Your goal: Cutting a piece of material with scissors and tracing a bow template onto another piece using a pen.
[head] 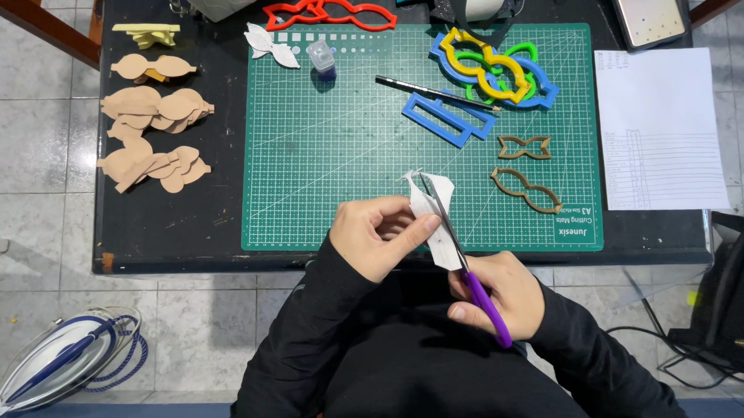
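A: What are the two hands doing?

B: The left hand (379, 236) pinches a white cutout (435, 223) between thumb and fingers, closed tight on its left edge. The right hand (497, 295) is wrapped around the purple handles of the scissors (460, 255), fingers curled shut on them.

A: Where is that white piece?

B: It hangs just over the near edge of the green cutting mat (337, 152), in front of the person's chest. The scissor blades lie across it, pointing away from the person, with the tips near the piece's top notch.

A: Are the blades open?

B: Only narrowly; they look almost together, and I cannot tell more than that.

A: What else is on the black table (166, 216)?

B: On the left, well apart from the hands, lie stacks of tan cutouts (151, 130) and a small yellow stack (147, 32) above them. On the mat's far edge sit white cutouts (269, 44) and a small clear bottle (321, 57). A red template (330, 14) lies beyond the mat. To the right are stacked yellow, green and blue templates (495, 69), a blue rectangular template (449, 119) with a craft knife (434, 92) beside it, and two brown templates (525, 169) nearer the hands.

A: And off the mat?

B: A printed sheet of paper (658, 129) lies to the right, a phone (647, 8) above it. An iron (60, 360) rests on the tiled floor at lower left.
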